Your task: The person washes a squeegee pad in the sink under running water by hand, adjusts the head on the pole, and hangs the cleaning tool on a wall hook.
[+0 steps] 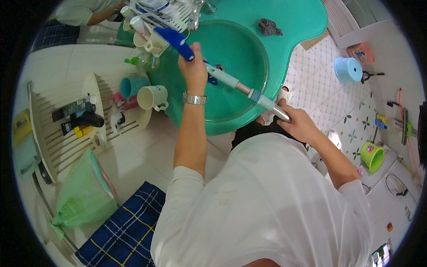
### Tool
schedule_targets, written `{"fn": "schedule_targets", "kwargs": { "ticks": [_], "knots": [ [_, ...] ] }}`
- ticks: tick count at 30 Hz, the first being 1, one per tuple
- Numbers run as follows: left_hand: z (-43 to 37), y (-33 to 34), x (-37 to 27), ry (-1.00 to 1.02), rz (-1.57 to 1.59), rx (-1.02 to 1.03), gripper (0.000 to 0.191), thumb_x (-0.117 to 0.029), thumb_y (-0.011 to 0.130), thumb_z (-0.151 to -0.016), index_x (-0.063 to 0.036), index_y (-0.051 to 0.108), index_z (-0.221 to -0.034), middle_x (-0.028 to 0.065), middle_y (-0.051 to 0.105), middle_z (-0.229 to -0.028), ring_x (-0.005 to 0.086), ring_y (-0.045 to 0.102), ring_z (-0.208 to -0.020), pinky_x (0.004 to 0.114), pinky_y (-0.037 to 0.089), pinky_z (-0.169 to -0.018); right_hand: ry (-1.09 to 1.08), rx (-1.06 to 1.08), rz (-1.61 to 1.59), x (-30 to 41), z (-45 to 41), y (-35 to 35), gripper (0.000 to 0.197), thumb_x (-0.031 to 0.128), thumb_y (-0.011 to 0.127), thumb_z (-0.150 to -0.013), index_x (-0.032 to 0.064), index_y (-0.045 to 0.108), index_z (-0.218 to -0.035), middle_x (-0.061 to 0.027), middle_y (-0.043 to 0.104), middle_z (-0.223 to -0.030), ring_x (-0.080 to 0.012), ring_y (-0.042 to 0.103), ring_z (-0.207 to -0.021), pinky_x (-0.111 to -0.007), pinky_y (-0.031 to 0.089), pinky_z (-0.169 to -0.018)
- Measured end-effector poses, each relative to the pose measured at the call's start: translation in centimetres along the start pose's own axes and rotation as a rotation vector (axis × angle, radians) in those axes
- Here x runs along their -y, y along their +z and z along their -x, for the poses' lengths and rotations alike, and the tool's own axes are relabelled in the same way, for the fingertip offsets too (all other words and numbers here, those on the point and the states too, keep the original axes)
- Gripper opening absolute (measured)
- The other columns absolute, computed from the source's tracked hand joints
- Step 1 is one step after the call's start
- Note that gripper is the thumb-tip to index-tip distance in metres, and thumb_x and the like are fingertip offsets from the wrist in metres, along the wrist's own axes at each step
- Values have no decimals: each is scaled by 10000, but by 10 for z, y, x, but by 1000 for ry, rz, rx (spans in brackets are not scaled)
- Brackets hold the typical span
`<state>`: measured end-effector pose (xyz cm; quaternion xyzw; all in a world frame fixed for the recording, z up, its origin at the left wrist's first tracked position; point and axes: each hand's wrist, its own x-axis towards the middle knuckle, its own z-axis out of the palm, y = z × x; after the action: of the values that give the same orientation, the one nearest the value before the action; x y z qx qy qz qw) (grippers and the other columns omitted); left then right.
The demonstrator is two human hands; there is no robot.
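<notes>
My left hand (194,71), with a metal-banded watch at its wrist, grips the blue head (175,41) of a telescopic cleaning pole (243,88). The head looks like a brush or scraper; its middle is hidden behind my fingers. Near my waist, my right hand (297,123) is closed around the metal lower end of the pole. The pole slants across a green washbasin (240,46), above the round bowl and partly over its drain (219,67). A dark grey scouring pad (268,26) lies on the basin's right ledge.
Cups with toothpaste tubes (140,26) crowd a white rack (180,16) at the basin's back left. A slatted shelf (130,123) holds a white mug (151,96) and bottles. A green bag (86,193) hangs lower left. A blue stool (348,70) stands right.
</notes>
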<state>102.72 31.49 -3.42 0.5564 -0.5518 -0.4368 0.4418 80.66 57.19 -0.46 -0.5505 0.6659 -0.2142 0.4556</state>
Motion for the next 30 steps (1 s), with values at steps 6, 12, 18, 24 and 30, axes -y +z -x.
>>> {"fn": "schedule_targets", "kwargs": {
  "ticks": [6,12,18,24,30],
  "knots": [
    [2,-10,9,196,252,306,442,-393,397,-1048,-8,575,-1172,90,653,-990,191,617,-925,331,461,-915,172,91,-56,17,10,-34,204,121,654,-829,13,580,-985,-200,586,-732,-313,599,-671,-404,467,-650],
    [-2,-15,48,25,81,116,711,-551,146,-1049,-7,603,-1033,207,679,-1007,288,638,-938,404,459,-957,16,46,-97,22,10,-17,178,105,647,-829,5,564,-951,-160,516,-682,-266,509,-633,-381,429,-626],
    [-3,1,44,343,-262,-230,642,-464,244,-1067,42,577,-854,135,605,-778,278,555,-682,401,469,-737,-17,35,-66,18,6,-5,202,94,637,-830,-2,553,-987,-151,505,-671,-255,508,-633,-388,424,-638],
    [-5,7,49,401,-334,-273,608,-413,287,-1064,52,562,-784,164,593,-694,295,545,-613,440,431,-629,62,57,-93,21,6,-2,180,92,638,-829,-11,549,-946,-121,514,-705,-219,504,-667,-364,424,-659],
    [5,1,39,243,-95,-59,419,-303,400,-1038,69,584,-1088,217,637,-903,307,625,-829,394,481,-741,174,99,-187,17,7,-17,188,149,634,-842,-5,554,-914,-131,528,-738,-222,512,-712,-362,435,-690]
  ]
}}
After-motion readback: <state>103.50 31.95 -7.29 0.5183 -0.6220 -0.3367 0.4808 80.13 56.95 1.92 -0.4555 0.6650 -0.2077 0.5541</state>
